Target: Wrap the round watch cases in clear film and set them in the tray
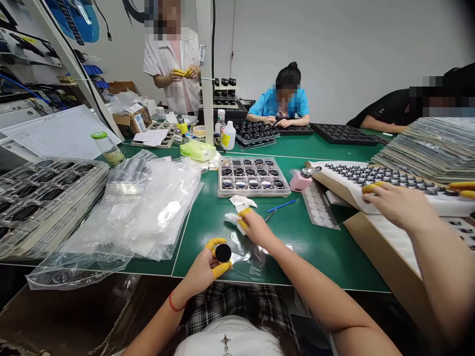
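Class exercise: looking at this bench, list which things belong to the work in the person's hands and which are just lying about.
In use: black round disc in the left hand; white wipe in the right hand; tray of round discs.
Lying about: clear plastic bags; white bottle.

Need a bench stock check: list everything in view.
green mat: one, green, under the items
disc tray: one, clear, mid-bench
pink bottle: one, pink, right of tray
white bottle: one, white, behind tray
plastic bags: heap, clear, left
stacked trays: one stack, black and clear, far left
black trays: several, black, far bench
sheet stack: one, grey, right
co-workers: at least three, around bench
co-worker's hand: one, yellow finger cots, right
black disc: one, black, in left hand
white wipe: one, white, under right hand
left hand: one, red cord at wrist, front
right hand: one, front centre
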A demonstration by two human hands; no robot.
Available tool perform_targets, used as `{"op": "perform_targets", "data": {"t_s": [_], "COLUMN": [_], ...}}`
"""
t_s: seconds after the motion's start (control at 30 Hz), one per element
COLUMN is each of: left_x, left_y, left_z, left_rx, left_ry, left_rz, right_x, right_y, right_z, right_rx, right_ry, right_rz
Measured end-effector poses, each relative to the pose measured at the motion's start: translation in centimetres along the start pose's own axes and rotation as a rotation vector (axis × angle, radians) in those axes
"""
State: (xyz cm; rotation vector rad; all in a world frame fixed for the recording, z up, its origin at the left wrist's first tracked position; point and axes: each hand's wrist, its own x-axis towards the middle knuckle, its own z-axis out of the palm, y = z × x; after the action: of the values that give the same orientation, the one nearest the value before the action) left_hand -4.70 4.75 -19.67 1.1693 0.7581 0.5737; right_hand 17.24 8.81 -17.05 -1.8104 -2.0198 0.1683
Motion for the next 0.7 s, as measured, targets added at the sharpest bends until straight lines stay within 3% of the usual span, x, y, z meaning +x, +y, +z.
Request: {"op": "perform_targets", "data": {"t_s": [0.1,0.2,0.3,0.43,0.6,0.7], "left_x": [0.0,0.1,0.2,0.3,0.5,0.5], "left_y": [-0.2,0.0,0.5,0.7,0.6,0.8], "left_z": [-0.3,-0.4,-0.3,-0.4,-0.3,-0.1], "left_rx": [-0.012,-0.001,-0.003,-0.027,-0.038,-0.021], "left_ry": [-0.001,-0.020,-0.033,-0.034,-0.018,-0.019], "left_rz": [0.000,-0.012,-0.020,-0.012,-0.014,-0.021], "right_x": [1.1,2.2,3.3,4.7,5.1,4.9], "right_y": [4.9,11.1,16.2,19.6,20.3,20.4], "right_z": [-4.7,-9.8,-12.7,-12.7,-10.7,-10.7], "right_rx": [-0.037,-0.199,-0.371,-0.430,-0.480,-0.505], "right_ry": [0.185,0.430,0.471,0.426,0.361,0.332], "right_rz": [0.114,0.401,0.575,0.563,0.524,0.503]}}
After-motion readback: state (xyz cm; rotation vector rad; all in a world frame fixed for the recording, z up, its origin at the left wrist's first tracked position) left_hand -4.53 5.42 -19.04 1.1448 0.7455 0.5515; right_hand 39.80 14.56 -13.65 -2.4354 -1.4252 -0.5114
